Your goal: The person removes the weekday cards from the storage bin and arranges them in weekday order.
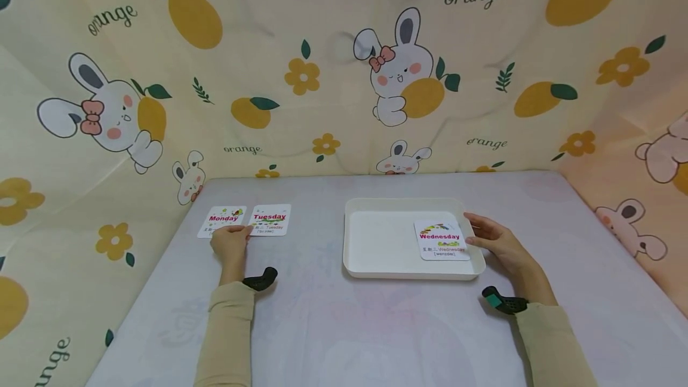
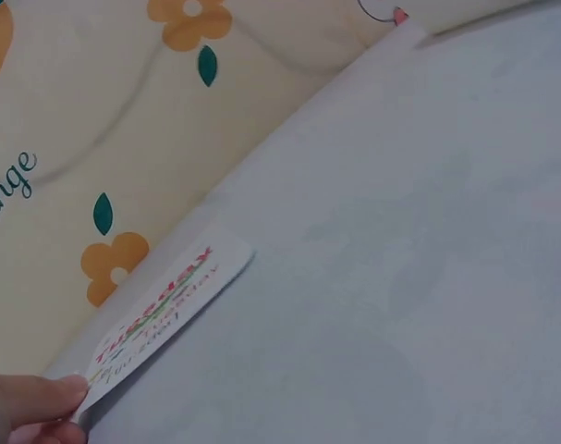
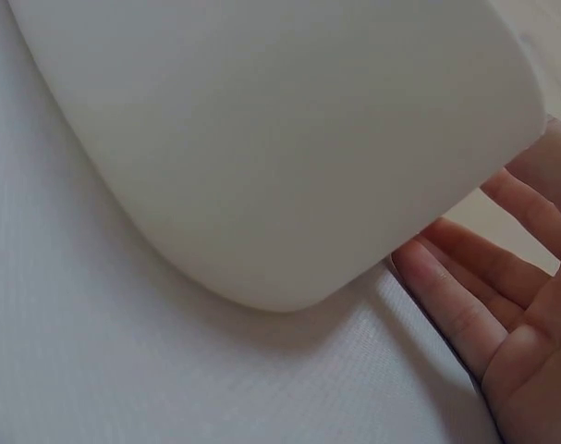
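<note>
My left hand (image 1: 230,246) pinches the lower left corner of the white Tuesday card (image 1: 270,215), its thumb on the printed face in the left wrist view. To the left is the Monday card (image 1: 219,218), partly covered by that hand. A shallow white rectangular tray (image 1: 376,243) stands right of centre, with the Wednesday card (image 1: 438,246) lying in its right part. My right hand (image 1: 502,246) is at the tray's right edge with fingers extended. In the right wrist view the tray wall (image 3: 289,185) hides its fingertips.
A pale cloth (image 1: 312,315) covers the table. Behind and at both sides hang cream curtains (image 1: 333,5) printed with rabbits, oranges and flowers. Each wrist wears a black band mount, one of them on the left wrist (image 1: 261,279).
</note>
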`<action>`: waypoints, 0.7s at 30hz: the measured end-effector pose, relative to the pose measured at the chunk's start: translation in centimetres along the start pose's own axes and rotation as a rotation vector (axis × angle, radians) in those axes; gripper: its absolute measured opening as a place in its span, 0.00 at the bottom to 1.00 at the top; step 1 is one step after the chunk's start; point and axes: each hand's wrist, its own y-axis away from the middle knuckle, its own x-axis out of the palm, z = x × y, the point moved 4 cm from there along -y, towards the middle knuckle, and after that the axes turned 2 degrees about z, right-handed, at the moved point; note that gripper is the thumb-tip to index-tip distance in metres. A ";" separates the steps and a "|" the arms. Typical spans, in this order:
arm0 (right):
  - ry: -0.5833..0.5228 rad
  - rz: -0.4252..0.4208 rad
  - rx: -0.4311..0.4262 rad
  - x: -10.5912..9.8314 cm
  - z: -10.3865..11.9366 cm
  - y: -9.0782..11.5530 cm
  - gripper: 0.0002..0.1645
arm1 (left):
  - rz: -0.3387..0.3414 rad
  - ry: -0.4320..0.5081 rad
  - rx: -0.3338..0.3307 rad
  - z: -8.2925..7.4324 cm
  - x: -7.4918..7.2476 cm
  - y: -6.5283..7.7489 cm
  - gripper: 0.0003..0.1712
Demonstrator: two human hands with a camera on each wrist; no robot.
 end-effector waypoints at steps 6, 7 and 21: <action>0.002 0.001 0.003 0.1 0.0 0.0 0.43 | -0.054 -0.045 0.034 -0.3 -0.1 0.5 0.11; 0.001 0.001 0.005 0.1 0.0 0.0 0.44 | -0.056 -0.051 0.032 -0.3 -0.1 0.6 0.11; 0.012 0.002 0.007 -0.1 -0.2 -0.2 0.44 | -0.069 -0.015 0.022 -0.3 -0.2 0.8 0.12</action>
